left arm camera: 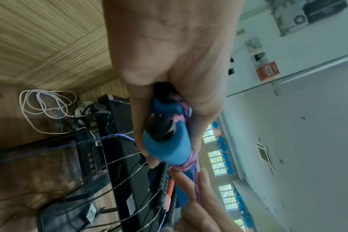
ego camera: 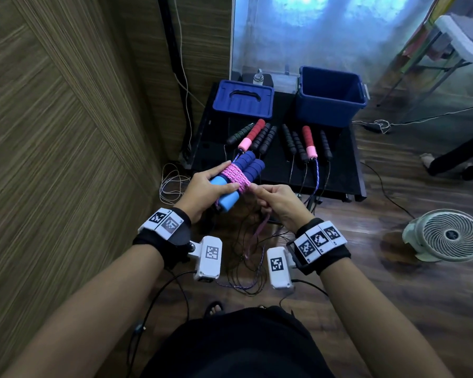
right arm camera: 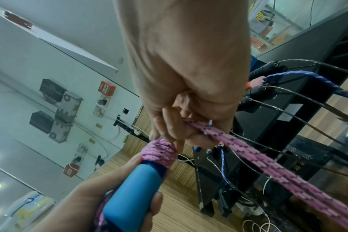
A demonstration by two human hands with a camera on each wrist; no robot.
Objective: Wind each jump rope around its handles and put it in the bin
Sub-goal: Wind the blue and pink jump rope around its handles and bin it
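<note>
My left hand (ego camera: pixel 206 188) grips a pair of blue foam handles (ego camera: pixel 245 170) held side by side, with pink rope (ego camera: pixel 235 177) wound several times round their middle. My right hand (ego camera: pixel 273 199) pinches the loose pink rope just right of the coil; the slack (ego camera: pixel 257 236) hangs down toward the floor. In the left wrist view the light blue handle end (left arm camera: pixel 167 146) sits between my fingers. In the right wrist view the pink rope (right arm camera: pixel 248 157) runs out of my pinching fingers (right arm camera: pixel 175 130). The open blue bin (ego camera: pixel 329 95) stands at the table's back right.
Several more jump ropes with black handles (ego camera: pixel 292 140) and red-pink handles (ego camera: pixel 309 144) lie on the low black table (ego camera: pixel 344 170), their cords trailing over the front edge. A blue lid (ego camera: pixel 243 99) lies back left. A white fan (ego camera: pixel 448 234) stands on the floor at right.
</note>
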